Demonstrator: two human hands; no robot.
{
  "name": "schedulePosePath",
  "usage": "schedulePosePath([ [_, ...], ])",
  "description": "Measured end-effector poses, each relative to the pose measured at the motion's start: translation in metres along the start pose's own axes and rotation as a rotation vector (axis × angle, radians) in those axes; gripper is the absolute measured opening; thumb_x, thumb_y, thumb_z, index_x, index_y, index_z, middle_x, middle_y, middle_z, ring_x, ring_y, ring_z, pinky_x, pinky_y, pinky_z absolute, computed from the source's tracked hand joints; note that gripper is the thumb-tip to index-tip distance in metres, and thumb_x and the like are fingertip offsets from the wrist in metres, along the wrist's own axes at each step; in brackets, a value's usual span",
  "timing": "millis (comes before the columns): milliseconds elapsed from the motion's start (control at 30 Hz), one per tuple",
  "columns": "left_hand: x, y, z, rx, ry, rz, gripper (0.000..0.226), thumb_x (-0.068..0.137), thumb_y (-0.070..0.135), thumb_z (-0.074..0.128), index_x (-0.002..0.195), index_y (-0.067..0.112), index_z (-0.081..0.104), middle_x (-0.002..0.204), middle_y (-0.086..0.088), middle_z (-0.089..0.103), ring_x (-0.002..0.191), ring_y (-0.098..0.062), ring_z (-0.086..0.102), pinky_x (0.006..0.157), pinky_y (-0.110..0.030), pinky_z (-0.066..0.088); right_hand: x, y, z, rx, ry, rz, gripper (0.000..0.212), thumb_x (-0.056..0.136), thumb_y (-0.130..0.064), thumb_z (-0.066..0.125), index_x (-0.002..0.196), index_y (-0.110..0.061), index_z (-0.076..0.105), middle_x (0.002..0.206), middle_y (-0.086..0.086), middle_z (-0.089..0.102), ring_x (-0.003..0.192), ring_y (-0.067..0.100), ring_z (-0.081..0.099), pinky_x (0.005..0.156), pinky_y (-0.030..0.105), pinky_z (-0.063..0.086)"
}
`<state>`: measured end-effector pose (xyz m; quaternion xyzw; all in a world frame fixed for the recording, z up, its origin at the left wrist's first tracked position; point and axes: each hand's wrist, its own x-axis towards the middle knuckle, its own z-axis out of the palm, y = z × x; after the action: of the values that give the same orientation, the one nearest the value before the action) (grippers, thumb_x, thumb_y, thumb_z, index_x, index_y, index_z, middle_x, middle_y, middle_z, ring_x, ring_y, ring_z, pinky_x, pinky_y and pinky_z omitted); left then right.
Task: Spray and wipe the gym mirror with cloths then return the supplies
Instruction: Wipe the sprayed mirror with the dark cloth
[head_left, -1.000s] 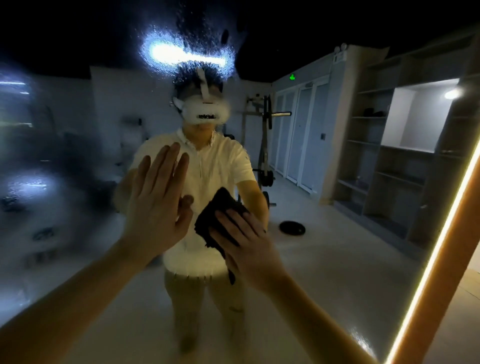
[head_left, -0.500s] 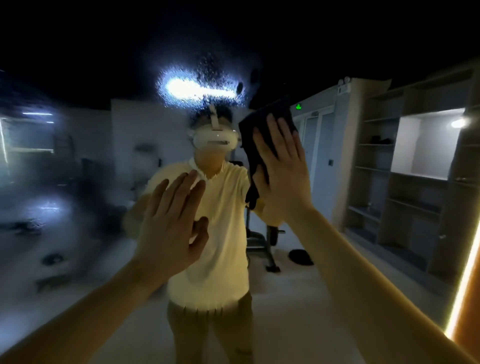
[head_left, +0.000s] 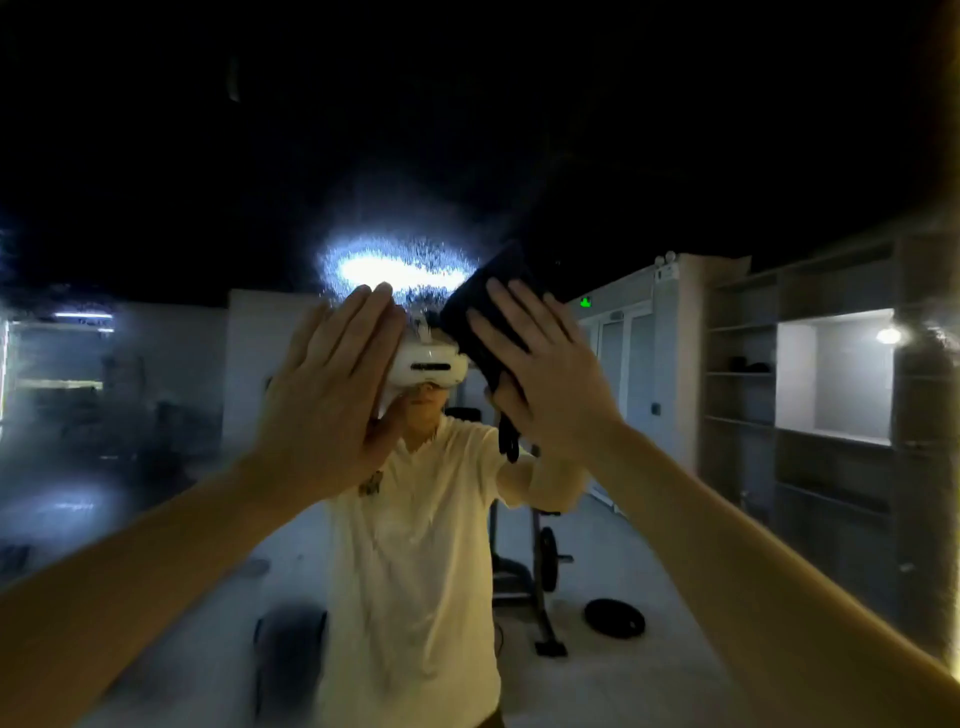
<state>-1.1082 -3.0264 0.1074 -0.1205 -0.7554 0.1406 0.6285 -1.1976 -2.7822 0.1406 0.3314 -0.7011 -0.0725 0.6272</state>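
Right hand: the right hand (head_left: 545, 379) presses a dark folded cloth (head_left: 485, 306) flat on the big wet gym mirror (head_left: 156, 415), fingers straight.
Left hand: the left hand (head_left: 327, 400) is flat, fingers straight, holding nothing.

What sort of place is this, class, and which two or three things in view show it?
Most likely a gym: the big wall mirror reflects a weight rack, a dark disc on the floor, probably a weight plate, and open shelves.
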Motion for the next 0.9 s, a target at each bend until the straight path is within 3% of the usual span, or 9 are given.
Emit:
schedulePosePath([
  [133, 0.024, -0.019, -0.006, 0.041, 0.028, -0.011, 0.077, 0.099, 0.046, 0.049, 0.159, 0.001, 0.032, 0.168, -0.019, 0.027, 0.157, -0.034, 0.023, 0.130, -0.050, 0.011, 0.055, 0.035, -0.015, 0.017, 0.025, 0.148, 0.068, 0.095, -0.032, 0.033, 0.161, -0.016, 0.032, 0.171, 0.011, 0.020, 0.158, 0.029, 0.015, 0.129, 0.049, 0.012],
  [233, 0.036, -0.032, -0.007, 0.064, 0.055, -0.018, 0.076, 0.098, 0.043, 0.048, 0.158, -0.002, 0.032, 0.166, -0.023, 0.029, 0.155, -0.037, 0.026, 0.129, -0.053, 0.015, 0.058, 0.036, -0.015, 0.007, 0.037, 0.257, 0.068, 0.098, -0.033, 0.027, 0.164, -0.017, 0.024, 0.172, 0.010, 0.014, 0.159, 0.027, 0.009, 0.129, 0.049, 0.011],
  [333, 0.037, -0.052, -0.008, 0.089, 0.072, -0.085, 0.078, 0.098, 0.047, 0.042, 0.158, -0.003, 0.033, 0.166, -0.023, 0.029, 0.154, -0.038, 0.029, 0.127, -0.058, 0.018, 0.021, 0.037, -0.005, -0.015, 0.042, 0.329, 0.068, 0.099, -0.032, 0.028, 0.164, -0.015, 0.021, 0.172, 0.011, 0.013, 0.159, 0.028, 0.008, 0.129, 0.049, 0.011],
  [433, 0.034, -0.069, -0.005, 0.106, 0.038, -0.091, 0.083, 0.101, 0.055, 0.035, 0.159, -0.004, 0.030, 0.168, -0.022, 0.025, 0.156, -0.036, 0.025, 0.128, -0.056, 0.017, -0.011, 0.058, -0.003, -0.026, 0.055, 0.513, 0.069, 0.098, -0.032, 0.028, 0.164, -0.013, 0.023, 0.171, 0.014, 0.016, 0.159, 0.030, 0.012, 0.128, 0.050, 0.014],
  [567, 0.032, -0.071, 0.005, 0.116, 0.037, -0.069, 0.091, 0.099, 0.062, 0.038, 0.159, -0.006, 0.028, 0.170, -0.022, 0.021, 0.159, -0.034, 0.018, 0.129, -0.053, 0.016, 0.010, 0.055, -0.006, 0.003, 0.091, 0.714, 0.069, 0.099, -0.035, 0.022, 0.164, -0.013, 0.022, 0.171, 0.015, 0.016, 0.158, 0.032, 0.012, 0.129, 0.050, 0.012],
  [767, 0.030, -0.080, 0.008, 0.077, 0.038, -0.023, 0.098, 0.099, 0.072, 0.033, 0.161, -0.004, 0.024, 0.172, -0.019, 0.016, 0.160, -0.032, 0.013, 0.128, -0.054, 0.017, 0.099, -0.004, -0.008, 0.029, 0.096, 0.639, 0.072, 0.097, -0.039, 0.011, 0.166, -0.018, 0.013, 0.173, 0.012, 0.007, 0.159, 0.030, 0.005, 0.129, 0.049, 0.006],
  [900, 0.026, -0.091, 0.001, 0.047, 0.045, 0.016, 0.090, 0.101, 0.063, 0.039, 0.162, -0.003, 0.023, 0.172, -0.016, 0.016, 0.160, -0.029, 0.014, 0.131, -0.045, 0.007, 0.137, -0.064, -0.006, 0.002, 0.072, 0.539, 0.071, 0.098, -0.039, 0.010, 0.166, -0.017, 0.010, 0.173, 0.014, 0.004, 0.159, 0.032, 0.002, 0.129, 0.051, 0.006],
])
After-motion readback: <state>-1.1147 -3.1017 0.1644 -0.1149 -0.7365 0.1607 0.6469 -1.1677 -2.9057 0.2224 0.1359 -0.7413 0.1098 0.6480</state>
